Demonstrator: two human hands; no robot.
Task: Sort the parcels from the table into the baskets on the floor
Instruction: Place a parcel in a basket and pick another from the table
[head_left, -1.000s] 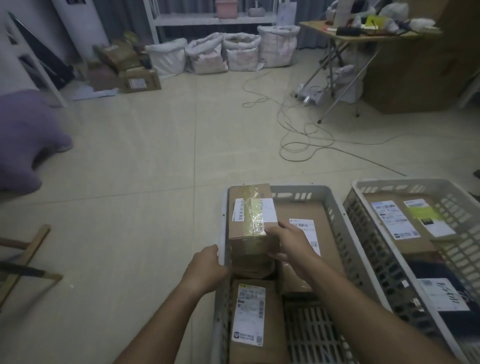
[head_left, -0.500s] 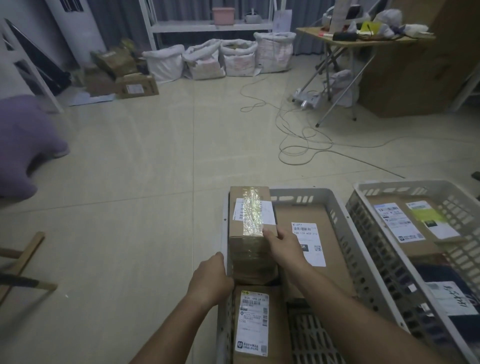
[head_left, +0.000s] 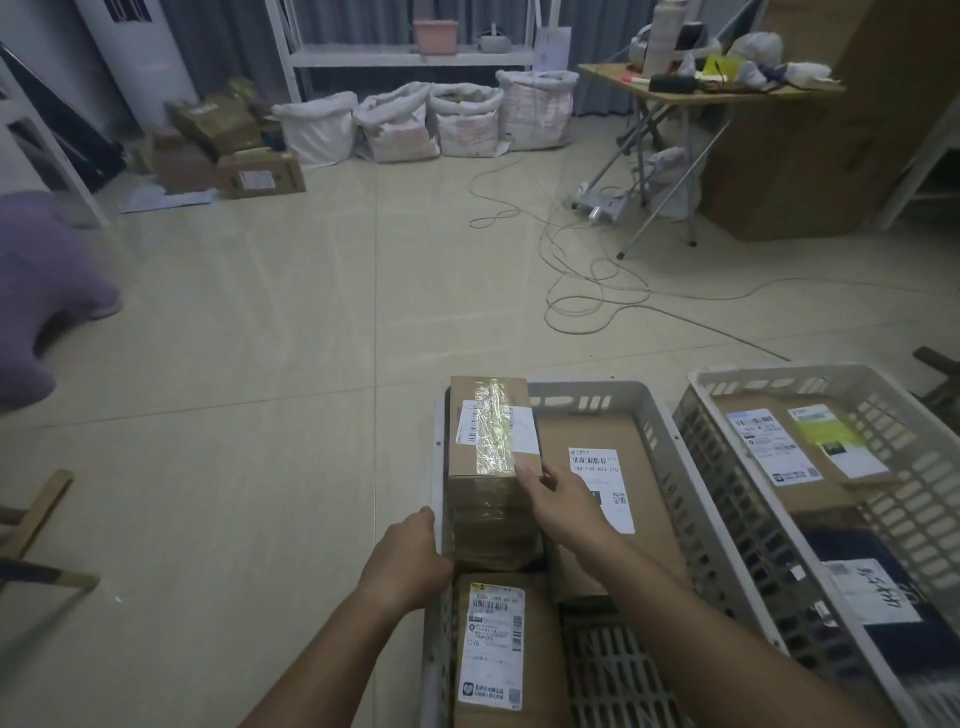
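A taped parcel (head_left: 491, 457) stands upright at the far-left corner of the left basket (head_left: 654, 436), lower centre of frame. The right hand (head_left: 563, 501) is laid on its right side, thumb at the top edge, fingers hidden behind it. The left hand (head_left: 410, 564) is curled over the basket's left rim beside the parcel; its fingertips cannot be seen. 2 labelled parcels (head_left: 493, 644) lie flat inside. The right basket (head_left: 883, 467) sits lower right.

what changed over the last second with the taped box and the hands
The taped box settled lower into the left basket, upright against its left wall. The right hand and left hand kept their places on it. The other parcels and the right basket stayed put.
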